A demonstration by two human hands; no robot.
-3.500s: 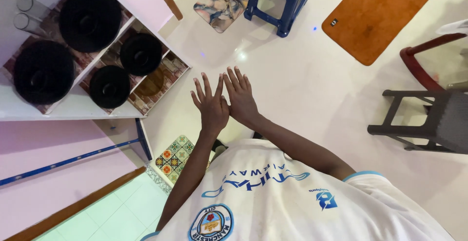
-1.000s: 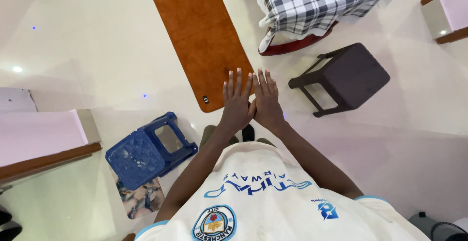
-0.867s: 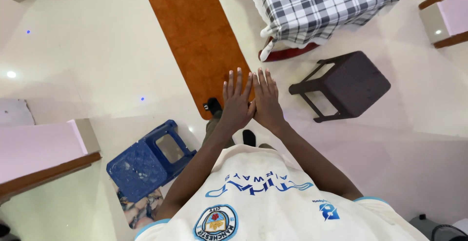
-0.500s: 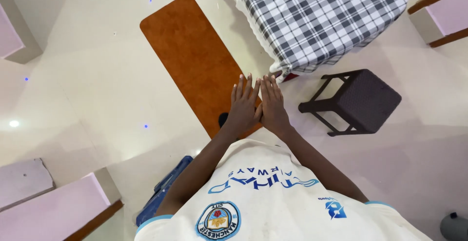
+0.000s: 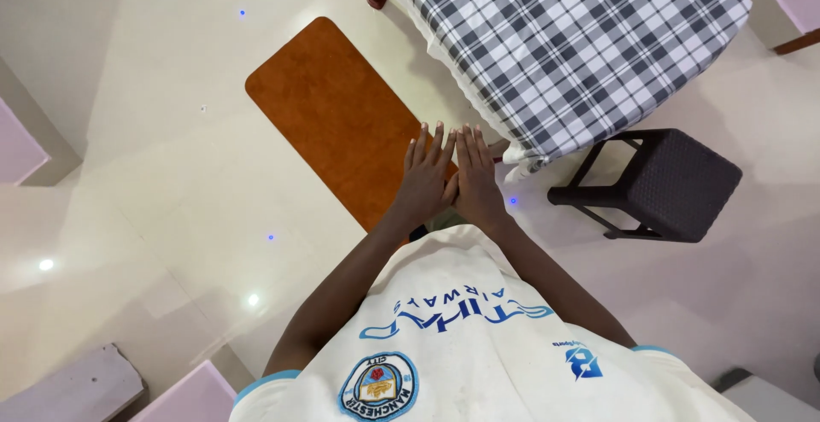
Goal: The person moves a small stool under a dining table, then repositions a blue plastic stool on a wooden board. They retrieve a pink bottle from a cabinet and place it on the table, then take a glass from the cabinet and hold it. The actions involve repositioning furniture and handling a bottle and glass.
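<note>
Near me, left hand (image 5: 424,181) and right hand (image 5: 475,178) press side by side, fingers flat, each grip empty, above the orange mat (image 5: 337,114). Beyond, I see a dark stool (image 5: 679,181) just beside the checked-cloth table (image 5: 564,38); walking hands-out risks clipping either.

Open pale floor (image 5: 171,174) to the left and ahead-left of the flat, side-by-side left hand (image 5: 424,184) and right hand (image 5: 476,183); only the flat orange mat (image 5: 342,119) lies there, under the fingertips. Ahead-right is blocked by the checked-cloth table (image 5: 564,38), its cloth edge just beside the right hand's fingertips. The dark stool (image 5: 675,184) stands near on the right, with a narrow strip of floor between it and the right forearm.
</note>
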